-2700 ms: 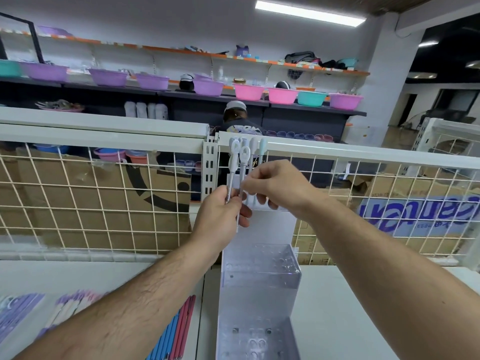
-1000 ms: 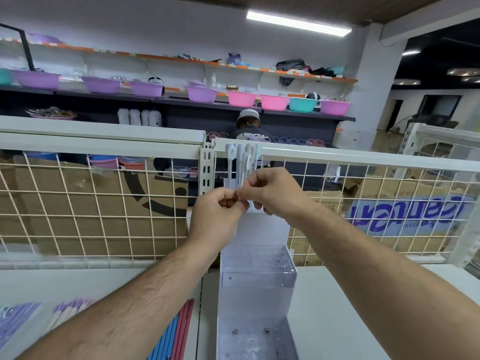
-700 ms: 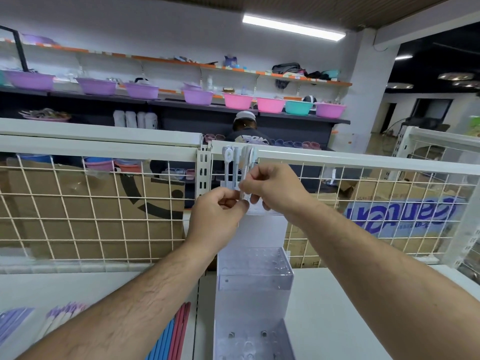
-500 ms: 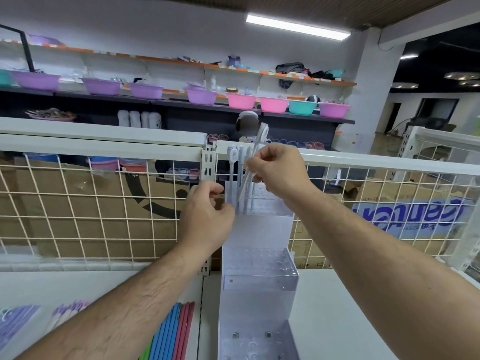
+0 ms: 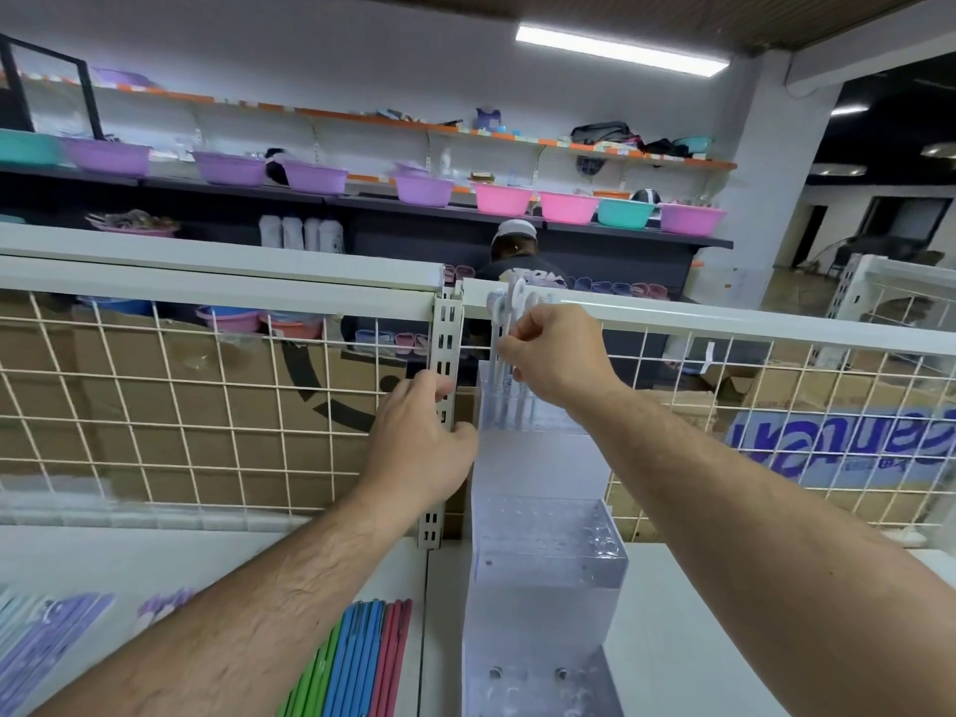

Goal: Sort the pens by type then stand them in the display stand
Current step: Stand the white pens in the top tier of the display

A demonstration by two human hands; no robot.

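The right hand [image 5: 556, 354] pinches 1 white pen [image 5: 516, 298] above the far tier of the stand [image 5: 543, 535]; lower it straight down. Whether the left hand [image 5: 419, 447] beside it grips anything is unclear.

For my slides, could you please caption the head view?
Right hand sets white pens in clear stand's top tier, left hand beside it.

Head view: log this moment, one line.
right hand: pinches white pen at top tier | left hand: beside display stand, grip unclear | coloured pens: unplaced
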